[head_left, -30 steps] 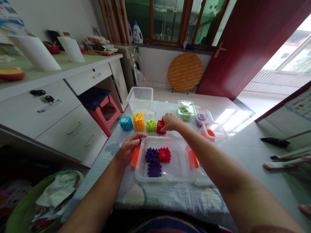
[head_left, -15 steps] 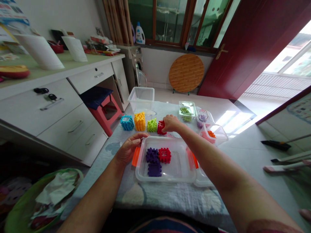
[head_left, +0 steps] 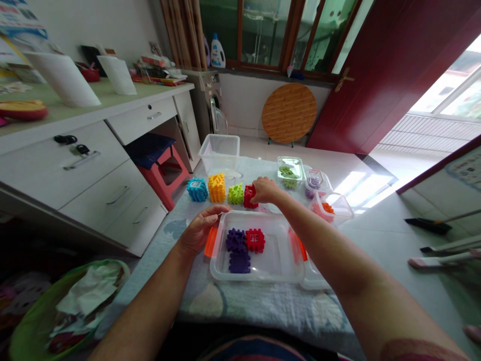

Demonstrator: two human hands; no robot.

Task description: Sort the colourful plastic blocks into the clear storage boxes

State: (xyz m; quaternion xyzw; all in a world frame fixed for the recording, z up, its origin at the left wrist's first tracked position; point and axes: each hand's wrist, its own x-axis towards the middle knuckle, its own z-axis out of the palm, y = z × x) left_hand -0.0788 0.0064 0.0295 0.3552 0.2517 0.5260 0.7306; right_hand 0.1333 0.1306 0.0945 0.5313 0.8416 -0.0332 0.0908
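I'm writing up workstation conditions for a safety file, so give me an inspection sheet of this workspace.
Surface: patterned cloth over the work area.
Job's things: clear tray with orange clips, holding two purple pieces and a red piece; beyond it, a row of blue blocks, yellow blocks, lime blocks and red blocks.
Clutter: lidded container with green pieces and other containers at far right; clear bin at far left.
Left hand: at the tray's far left corner.
Right hand: touching the red blocks; firmness of grip unclear.
Cables: nothing seen.
Surroundings: white desk, stool, red door.
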